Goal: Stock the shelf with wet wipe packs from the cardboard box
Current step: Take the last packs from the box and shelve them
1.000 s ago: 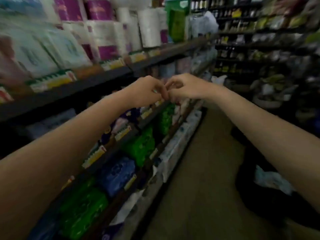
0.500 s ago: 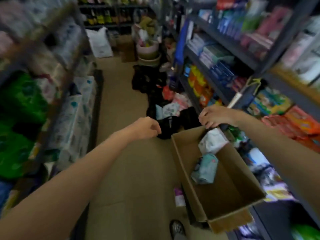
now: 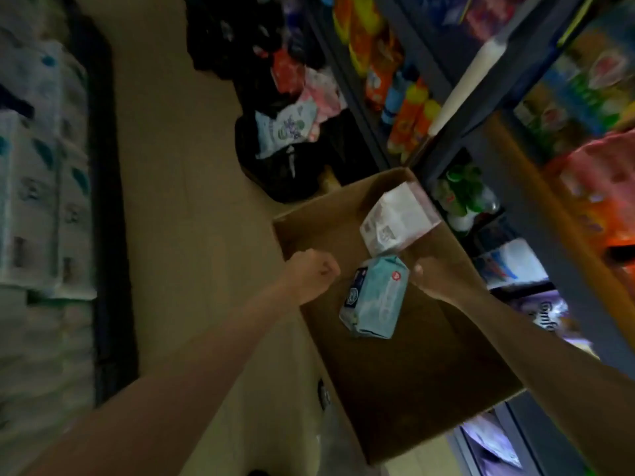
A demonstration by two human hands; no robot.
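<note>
An open cardboard box (image 3: pixel 412 389) stands on the floor by the right-hand shelving. Two packs lie inside it: a light blue wet wipe pack (image 3: pixel 374 297) in the middle and a white pack (image 3: pixel 395 221) leaning in the far corner. My left hand (image 3: pixel 314 276) is a closed fist holding nothing, over the box's left rim just left of the blue pack. My right hand (image 3: pixel 436 278) reaches into the box beside the blue pack's right upper corner, its thumb close to the pack. Its fingers are hidden from me.
Dark shelving (image 3: pixel 446 97) with orange and colourful goods runs along the right. White paper packs (image 3: pixel 34 201) fill the left shelf. Black bags (image 3: pixel 275 159) holding wipe packs sit on the floor beyond the box. Beige floor (image 3: pixel 189 183) lies between the shelves.
My view has swung from the left shelf, where both hands met, to the box on the floor. Both hands have dropped to the box, the right one reaching inside.
</note>
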